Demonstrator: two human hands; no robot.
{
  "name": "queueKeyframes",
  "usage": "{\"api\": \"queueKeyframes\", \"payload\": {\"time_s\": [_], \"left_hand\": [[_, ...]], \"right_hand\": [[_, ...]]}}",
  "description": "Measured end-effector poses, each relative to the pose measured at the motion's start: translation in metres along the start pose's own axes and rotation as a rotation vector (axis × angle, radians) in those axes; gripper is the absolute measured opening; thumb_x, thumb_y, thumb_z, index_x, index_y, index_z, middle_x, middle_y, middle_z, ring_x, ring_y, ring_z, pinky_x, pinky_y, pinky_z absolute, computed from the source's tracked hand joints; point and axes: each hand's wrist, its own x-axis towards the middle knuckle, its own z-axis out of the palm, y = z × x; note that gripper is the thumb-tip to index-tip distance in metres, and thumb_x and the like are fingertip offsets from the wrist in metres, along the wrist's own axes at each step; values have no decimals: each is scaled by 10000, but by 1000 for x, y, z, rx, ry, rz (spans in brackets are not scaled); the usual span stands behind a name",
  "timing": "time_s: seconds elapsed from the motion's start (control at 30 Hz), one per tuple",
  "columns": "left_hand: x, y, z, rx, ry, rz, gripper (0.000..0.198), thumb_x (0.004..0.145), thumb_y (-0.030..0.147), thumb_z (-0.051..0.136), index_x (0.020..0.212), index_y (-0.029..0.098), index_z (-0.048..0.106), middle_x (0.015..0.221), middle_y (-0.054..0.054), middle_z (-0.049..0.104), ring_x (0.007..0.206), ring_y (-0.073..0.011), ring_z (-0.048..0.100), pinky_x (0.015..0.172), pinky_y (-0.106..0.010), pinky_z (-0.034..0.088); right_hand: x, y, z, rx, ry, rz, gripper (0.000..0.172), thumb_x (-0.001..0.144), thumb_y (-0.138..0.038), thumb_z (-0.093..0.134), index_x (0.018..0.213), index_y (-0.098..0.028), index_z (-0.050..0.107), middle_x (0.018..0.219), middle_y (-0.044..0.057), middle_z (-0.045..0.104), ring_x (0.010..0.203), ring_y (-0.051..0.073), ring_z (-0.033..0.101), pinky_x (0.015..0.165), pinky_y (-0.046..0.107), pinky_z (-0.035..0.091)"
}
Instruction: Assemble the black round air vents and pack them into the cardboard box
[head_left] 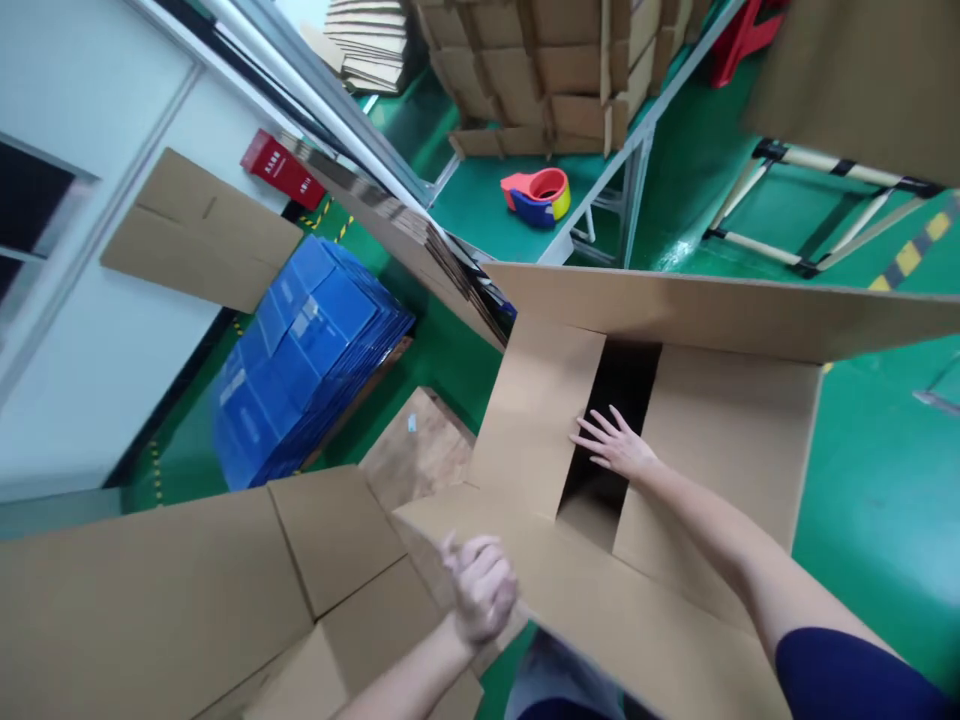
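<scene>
A large brown cardboard box (720,430) stands in front of me with its flaps spread and a dark gap between two inner flaps. My right hand (615,445) reaches over that gap, fingers stretched out flat, touching the edge of the left inner flap (536,420). My left hand (480,585) is curled closed near the box's near flap (622,620); it is blurred and I cannot make out whether anything is in it. A flattened cardboard sheet (172,590) lies to the left of it.
A stack of blue flat packs (300,360) sits on the green floor at left. A red, blue and yellow tape dispenser (538,193) rests on a green table behind the box. Folded cartons (547,70) are piled at the back. A red box (281,168) is mounted on the wall.
</scene>
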Motion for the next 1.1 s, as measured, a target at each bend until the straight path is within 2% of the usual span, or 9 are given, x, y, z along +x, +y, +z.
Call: {"api": "queueKeyframes", "payload": {"time_s": [0.13,0.27,0.37,0.5,0.6,0.7,0.8,0.87,1.1], "left_hand": [[56,43,53,-95,98,134,390,919,257,518,534,205,486,511,15,508,583,-146,466,745,-391,302],[108,80,94,-190,272,171,350,877,281,623,545,209,539,557,5,554,628,-153,493,761,-399,309],[144,88,134,-219,251,153,362,898,296,626,550,202,594,578,-21,588,676,-172,540,784,-413,329],[167,64,197,-227,26,-6,399,961,308,579,593,172,653,621,-80,626,740,-217,584,780,-431,385],[144,38,236,-321,-63,-107,260,960,273,614,731,169,680,824,-104,686,866,-239,617,880,-447,457],[101,26,258,-355,76,-326,145,982,216,545,911,164,660,1033,-160,648,1048,-281,603,1029,-524,450],[68,24,265,-342,376,-591,138,1001,216,481,1008,164,609,1085,-185,581,1118,-296,580,1095,-586,429],[57,22,264,-347,442,-564,120,997,216,489,1041,175,593,1078,-167,577,1133,-282,586,1126,-583,428],[67,8,245,-288,127,-306,413,1019,327,480,1393,187,584,1419,-169,601,1460,-307,432,1257,-573,285]], "right_hand": [[3,38,-135,-145,18,-9,507,990,-473,579,1477,-331,574,1570,55,506,1473,323,382,1238,638,134],[14,134,-294,-430,405,555,774,1039,-572,409,1615,-62,334,1654,259,285,1536,444,165,1127,788,25],[13,183,-342,-371,278,858,723,1075,-558,172,1386,-107,643,1305,260,636,1288,410,493,993,764,255],[-1,155,-324,-499,78,959,737,1036,-620,309,986,-50,773,892,230,674,880,288,574,748,446,389],[-19,94,-289,-534,74,745,529,1027,-527,428,1156,-115,734,1003,184,698,917,260,565,807,406,381],[-41,33,-241,-512,108,673,546,999,-505,493,1382,-133,607,1301,193,649,1133,304,558,1009,474,364],[-66,-19,-177,-426,-73,675,641,1024,-500,412,1525,-104,465,1488,212,536,1355,358,459,1108,535,341],[-82,-42,-137,-360,-194,697,712,1031,-499,359,1593,-62,355,1576,237,434,1474,389,334,1160,582,310],[-96,-36,-85,-235,-95,740,850,986,-501,397,1655,-32,162,1672,271,221,1555,446,130,1186,752,114]]}}
